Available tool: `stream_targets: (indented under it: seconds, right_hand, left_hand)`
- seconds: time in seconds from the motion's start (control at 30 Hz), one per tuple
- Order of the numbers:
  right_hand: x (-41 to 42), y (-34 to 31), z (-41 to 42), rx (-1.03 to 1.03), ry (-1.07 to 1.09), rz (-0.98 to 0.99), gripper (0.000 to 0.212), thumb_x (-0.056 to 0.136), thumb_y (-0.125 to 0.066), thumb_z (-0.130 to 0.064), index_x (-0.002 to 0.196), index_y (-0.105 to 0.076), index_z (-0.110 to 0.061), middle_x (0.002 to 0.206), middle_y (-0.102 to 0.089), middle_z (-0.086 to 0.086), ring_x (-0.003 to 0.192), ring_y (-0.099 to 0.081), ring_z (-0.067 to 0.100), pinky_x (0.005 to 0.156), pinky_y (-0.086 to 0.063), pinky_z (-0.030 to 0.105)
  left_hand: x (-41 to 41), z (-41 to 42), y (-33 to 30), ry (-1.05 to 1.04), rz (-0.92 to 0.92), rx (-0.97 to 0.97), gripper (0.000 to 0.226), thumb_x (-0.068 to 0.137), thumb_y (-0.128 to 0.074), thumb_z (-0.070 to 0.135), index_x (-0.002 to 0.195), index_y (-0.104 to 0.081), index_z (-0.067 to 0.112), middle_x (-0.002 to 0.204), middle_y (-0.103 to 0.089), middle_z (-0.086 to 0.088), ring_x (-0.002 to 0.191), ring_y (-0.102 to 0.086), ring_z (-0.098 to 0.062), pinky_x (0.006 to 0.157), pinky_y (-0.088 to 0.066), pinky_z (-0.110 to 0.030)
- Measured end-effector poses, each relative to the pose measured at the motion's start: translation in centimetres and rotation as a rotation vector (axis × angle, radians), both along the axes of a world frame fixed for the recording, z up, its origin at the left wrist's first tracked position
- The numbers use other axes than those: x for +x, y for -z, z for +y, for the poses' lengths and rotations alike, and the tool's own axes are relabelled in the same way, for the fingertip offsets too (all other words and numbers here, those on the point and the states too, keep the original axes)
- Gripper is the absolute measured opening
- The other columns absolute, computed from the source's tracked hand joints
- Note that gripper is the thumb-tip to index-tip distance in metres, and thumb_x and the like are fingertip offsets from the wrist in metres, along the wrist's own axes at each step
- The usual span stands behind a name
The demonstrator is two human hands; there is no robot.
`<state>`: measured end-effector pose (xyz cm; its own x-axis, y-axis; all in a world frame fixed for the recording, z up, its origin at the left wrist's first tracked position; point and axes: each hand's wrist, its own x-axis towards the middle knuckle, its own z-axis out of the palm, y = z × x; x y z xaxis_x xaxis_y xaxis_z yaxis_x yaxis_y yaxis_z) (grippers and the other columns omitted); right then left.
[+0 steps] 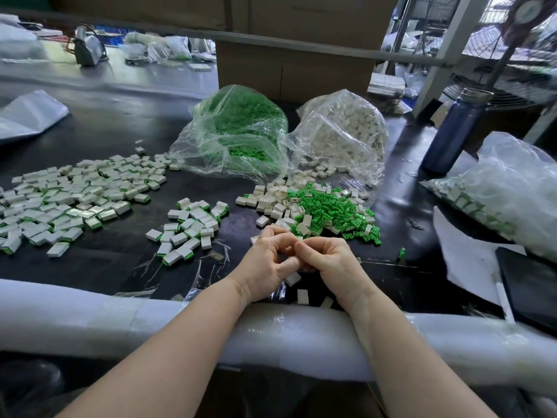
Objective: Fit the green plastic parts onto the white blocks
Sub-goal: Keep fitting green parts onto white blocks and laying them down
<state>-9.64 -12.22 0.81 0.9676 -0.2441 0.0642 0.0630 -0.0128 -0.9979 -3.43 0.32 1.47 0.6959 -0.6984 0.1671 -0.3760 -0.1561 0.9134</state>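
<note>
Hands: left hand and right hand meet fingertip to fingertip, fingers curled; what they pinch is hidden.
Parts: loose small green plastic parts and white rectangular plastic blocks lie just beyond.
Left: finished green-edged white blocks.
Far: 2 clear plastic bags.
Near edge: white foam-wrapped rail.
Right: dark blue metal bottle.

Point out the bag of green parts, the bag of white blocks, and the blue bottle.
bag of green parts (238, 131), head view, on its bulging middle.
bag of white blocks (346, 131), head view, on its front side.
blue bottle (453, 131), head view, mid-body.
</note>
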Motion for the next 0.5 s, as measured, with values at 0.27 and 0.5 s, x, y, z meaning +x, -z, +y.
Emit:
stream_targets:
  seconds: [0.27, 0.5]
  right_hand:
    - [0.0, 0.11, -0.14, 0.006, 0.035, 0.02, 0.016, 0.088, -0.056, -0.001, 0.085, -0.067, 0.012, 0.053, -0.062, -0.005, 0.047, -0.054, 0.0, 0.048, -0.042, 0.01]
    - [-0.04, -0.01, -0.02, 0.013, 0.065, 0.038, 0.015, 0.087, -0.057, 0.001, 0.086, -0.067, 0.013, 0.051, -0.061, -0.004, 0.045, -0.052, -0.001, 0.047, -0.04, 0.01]
  left_hand:
    - [0.0, -0.23, 0.1, 0.033, -0.048, 0.029, 0.014, 0.082, -0.058, -0.006, 0.088, -0.062, 0.007, 0.105, -0.042, -0.016, 0.085, -0.042, -0.006, 0.076, -0.036, -0.003]
    - [0.06, -0.27, 0.3, 0.038, -0.049, 0.03, 0.014, 0.083, -0.057, -0.005, 0.088, -0.061, 0.007, 0.104, -0.041, -0.012, 0.082, -0.042, -0.003, 0.074, -0.036, -0.002]
